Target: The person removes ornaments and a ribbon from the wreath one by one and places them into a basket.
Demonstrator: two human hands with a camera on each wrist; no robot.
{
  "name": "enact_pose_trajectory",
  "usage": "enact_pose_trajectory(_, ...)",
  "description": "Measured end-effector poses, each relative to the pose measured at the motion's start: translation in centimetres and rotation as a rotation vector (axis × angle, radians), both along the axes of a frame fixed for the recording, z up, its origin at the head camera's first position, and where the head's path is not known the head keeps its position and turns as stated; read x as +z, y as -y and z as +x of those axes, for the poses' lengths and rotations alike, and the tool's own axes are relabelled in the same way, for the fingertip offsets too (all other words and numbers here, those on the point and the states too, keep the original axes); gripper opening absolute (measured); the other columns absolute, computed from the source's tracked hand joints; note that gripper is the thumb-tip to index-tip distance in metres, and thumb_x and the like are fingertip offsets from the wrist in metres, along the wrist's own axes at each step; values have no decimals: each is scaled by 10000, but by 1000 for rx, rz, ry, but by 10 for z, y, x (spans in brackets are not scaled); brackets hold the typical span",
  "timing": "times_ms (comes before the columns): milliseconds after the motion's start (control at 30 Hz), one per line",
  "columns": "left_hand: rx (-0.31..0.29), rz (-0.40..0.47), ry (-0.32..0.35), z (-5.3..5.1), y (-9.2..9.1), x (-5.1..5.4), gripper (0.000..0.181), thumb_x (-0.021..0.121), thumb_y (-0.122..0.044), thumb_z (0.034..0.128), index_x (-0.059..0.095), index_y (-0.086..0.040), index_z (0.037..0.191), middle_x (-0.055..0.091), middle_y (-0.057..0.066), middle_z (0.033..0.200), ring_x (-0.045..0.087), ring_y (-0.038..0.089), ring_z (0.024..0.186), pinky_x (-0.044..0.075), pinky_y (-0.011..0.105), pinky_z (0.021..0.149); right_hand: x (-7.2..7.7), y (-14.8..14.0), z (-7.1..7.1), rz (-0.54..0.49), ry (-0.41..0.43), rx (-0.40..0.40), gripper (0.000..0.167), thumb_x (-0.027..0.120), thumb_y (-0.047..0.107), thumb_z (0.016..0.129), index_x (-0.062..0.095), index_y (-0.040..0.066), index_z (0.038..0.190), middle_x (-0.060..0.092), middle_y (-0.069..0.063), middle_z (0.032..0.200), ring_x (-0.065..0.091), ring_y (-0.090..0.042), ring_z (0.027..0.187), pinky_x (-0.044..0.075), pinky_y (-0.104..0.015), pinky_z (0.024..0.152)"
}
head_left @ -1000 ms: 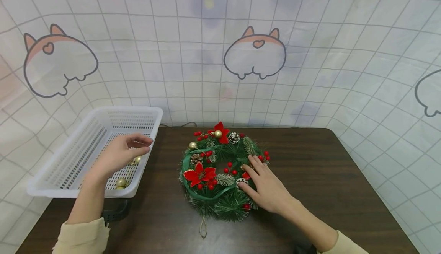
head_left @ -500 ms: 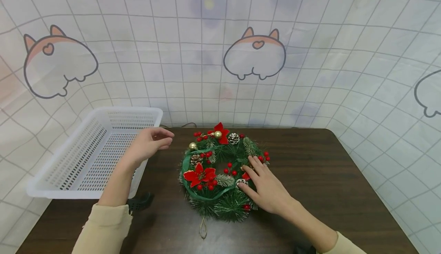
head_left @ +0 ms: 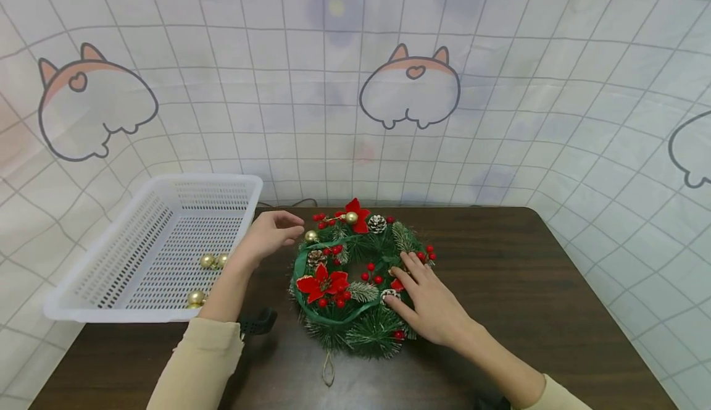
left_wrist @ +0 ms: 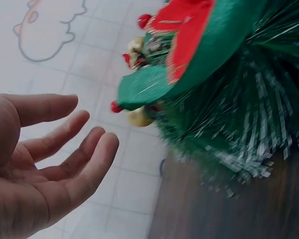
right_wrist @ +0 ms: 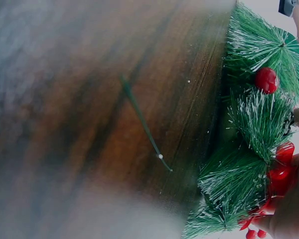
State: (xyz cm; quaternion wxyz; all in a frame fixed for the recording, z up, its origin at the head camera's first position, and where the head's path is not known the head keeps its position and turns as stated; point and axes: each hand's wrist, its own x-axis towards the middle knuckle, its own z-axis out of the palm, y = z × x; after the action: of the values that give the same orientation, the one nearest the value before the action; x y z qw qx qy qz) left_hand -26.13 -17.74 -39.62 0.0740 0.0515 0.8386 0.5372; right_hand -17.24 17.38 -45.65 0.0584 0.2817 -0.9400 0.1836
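White grid-patterned cloth point(head_left: 311, 76) stands behind a dark wooden table point(head_left: 500, 249); a decorated green wreath point(head_left: 361, 291) lies between a person's two hands.
Head view: at the middle of the table, the wreath carries red flowers point(head_left: 322, 282), red berries point(head_left: 370, 267), pine cones point(head_left: 376, 223) and green ribbon point(head_left: 300, 265); the right hand point(head_left: 424, 299) rests on its right side, grip wide, fingers spread, while the left hand point(head_left: 270, 235) hangs between wreath and basket, near a golden ball point(head_left: 311, 236) on the wreath, grip loosely curved; at left, the white plastic basket point(head_left: 166, 315) contains small gold baubles point(head_left: 207, 262). Left wrist view: that hand's thumb and bent fingers stand apart, beside the wreath. Right wrist view: the hand, cut off at the right edge, lies over red petals; a stray green needle point(right_wrist: 139, 115) lies on the table.
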Motion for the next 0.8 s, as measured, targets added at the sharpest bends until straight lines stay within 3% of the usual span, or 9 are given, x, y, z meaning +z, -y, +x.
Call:
enact_pose_trajectory(133,25,-40,13,-2,-9,-6,286,655,-144,1018,657,22,1251,645,219,1250,647,387,1125,560,421,921,0,0,0,-3,-1,1,678,473,564,1057,531,39,1483,273,-218,1642,202,-358,1532,214,-545,1205)
enact_pose_trajectory(433,-30,-49,41,-10,-17,-19,338,674,-134,1009,631,34,1300,629,229,1270,640,355,1135,537,460,970,-2,-1,-1,-1,7,0,694,460,579,1055,526,40,1488,261,-210,1648,191,-350,1536,210,-543,1207)
enact_pose_trajectory(800,-51,-164,-31,-14,-16,-25,297,699,-158,999,686,-51,1275,652,191,1282,621,352,1161,533,494,935,1,0,0,-2,22,1,692,461,571,1058,513,38,1497,250,-212,1651,190,-357,1535,219,-555,1203)
